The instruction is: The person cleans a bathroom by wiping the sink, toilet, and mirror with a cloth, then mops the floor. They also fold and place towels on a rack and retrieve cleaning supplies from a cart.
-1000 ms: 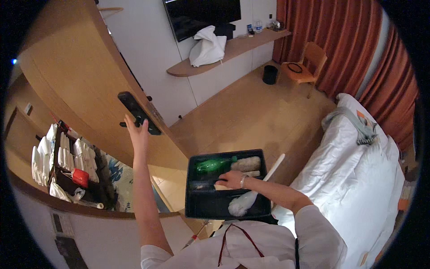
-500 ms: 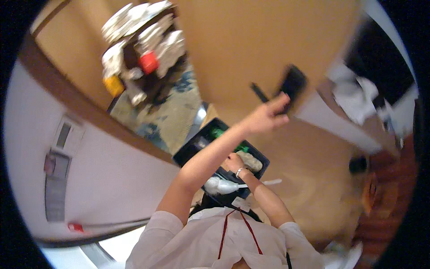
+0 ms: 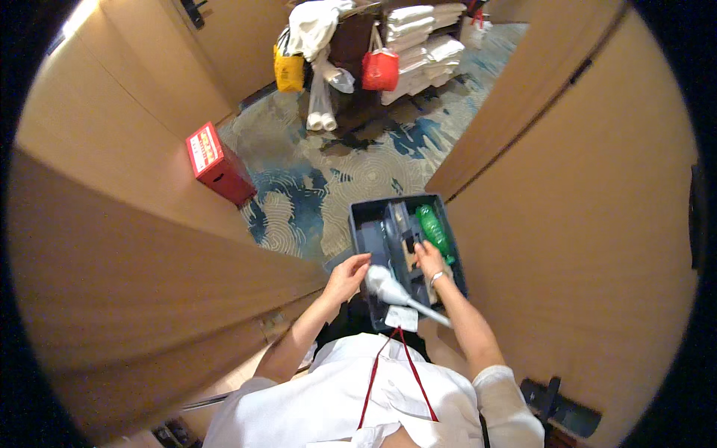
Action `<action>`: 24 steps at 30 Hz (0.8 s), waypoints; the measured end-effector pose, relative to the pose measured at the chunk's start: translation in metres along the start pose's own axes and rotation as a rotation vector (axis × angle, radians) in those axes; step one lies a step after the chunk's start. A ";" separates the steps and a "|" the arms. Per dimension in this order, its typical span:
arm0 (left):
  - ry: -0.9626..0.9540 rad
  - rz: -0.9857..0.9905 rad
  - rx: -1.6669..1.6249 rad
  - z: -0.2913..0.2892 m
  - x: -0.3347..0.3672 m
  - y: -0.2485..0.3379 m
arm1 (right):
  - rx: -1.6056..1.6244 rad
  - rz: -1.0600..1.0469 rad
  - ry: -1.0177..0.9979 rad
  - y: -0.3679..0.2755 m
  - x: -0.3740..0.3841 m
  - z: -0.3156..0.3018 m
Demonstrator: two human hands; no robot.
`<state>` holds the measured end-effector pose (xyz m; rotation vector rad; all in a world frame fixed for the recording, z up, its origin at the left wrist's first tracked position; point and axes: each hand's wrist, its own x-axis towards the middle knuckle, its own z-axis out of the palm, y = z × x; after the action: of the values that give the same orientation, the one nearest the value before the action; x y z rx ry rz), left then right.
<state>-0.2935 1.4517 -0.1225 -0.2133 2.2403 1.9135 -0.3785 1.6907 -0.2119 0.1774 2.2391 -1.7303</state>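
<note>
A dark grey cleaning caddy [image 3: 358, 224] with a raised middle divider hangs in front of my body. My right hand [image 3: 429, 260], with a bracelet at the wrist, is closed around the handle on that divider. My left hand [image 3: 348, 276] is beside the caddy's left rim, fingers loosely bent and apart from the thumb; whether it touches the rim I cannot tell. A green bottle [image 3: 433, 228] lies in the right compartment. Across the near end rests a toilet brush with a white head [image 3: 386, 285] and a pale handle sticking out to the right.
Wooden doors or panels flank me, the right-hand door [image 3: 597, 201] bearing a dark handle [image 3: 560, 407]. Ahead is patterned carpet [image 3: 373, 172]. A red box [image 3: 220, 168] stands by the left wall. Beyond it is a cart with stacked white towels [image 3: 422, 56], a yellow bag [image 3: 289, 71] and a red bag [image 3: 380, 69].
My left hand has come back from beside the door's dark handle to the caddy's left side. My view has turned and moved toward the carpeted corridor; the right hand keeps holding the caddy.
</note>
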 end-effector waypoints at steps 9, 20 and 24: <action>0.389 -0.372 -0.212 -0.045 0.057 -0.016 | -0.266 -0.007 0.113 -0.045 0.372 0.045; 0.674 -0.929 -0.414 -0.099 0.252 -0.033 | -0.240 0.334 0.053 0.027 0.700 0.094; 0.661 -0.887 -0.638 -0.082 0.338 -0.022 | -0.360 0.257 0.017 0.067 0.768 0.129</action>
<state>-0.6208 1.3717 -0.2102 -1.7775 1.2308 2.0293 -1.0645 1.5172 -0.5431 0.3786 2.3734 -1.1804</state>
